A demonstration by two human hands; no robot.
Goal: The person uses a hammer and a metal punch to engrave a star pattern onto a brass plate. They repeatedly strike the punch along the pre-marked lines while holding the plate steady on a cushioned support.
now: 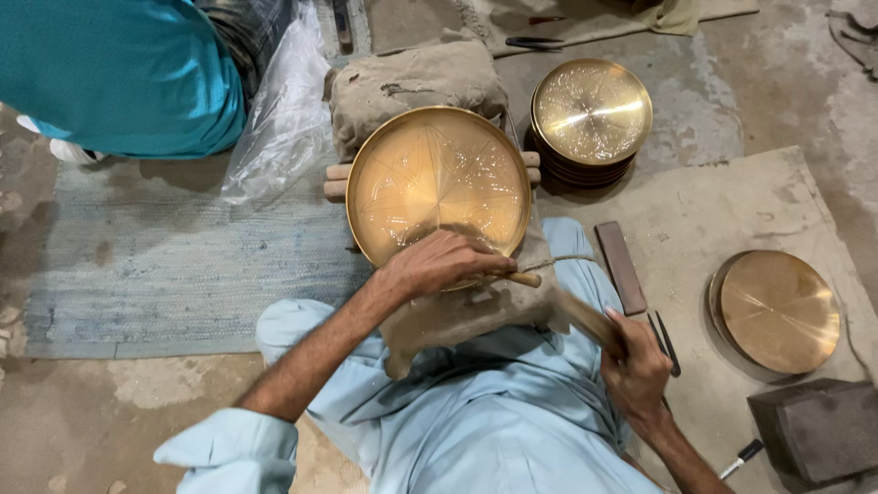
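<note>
A round brass plate (437,178) with engraved radial lines leans on a cloth-covered block (412,82) in front of me. My left hand (439,263) rests on the plate's near rim, closed around a small chisel (521,278) with a wooden end. My right hand (636,366), lower right, grips the handle of a wooden mallet (585,316) whose blurred head points toward the chisel. A brown cloth pad (466,311) lies over my lap under the plate.
A stack of patterned brass plates (590,114) sits behind right. A plain brass disc (776,311) lies on the mat at right, near a dark stone block (819,428), a flat sharpening bar (620,267) and thin tools (666,340). A person in teal (119,73) sits at upper left.
</note>
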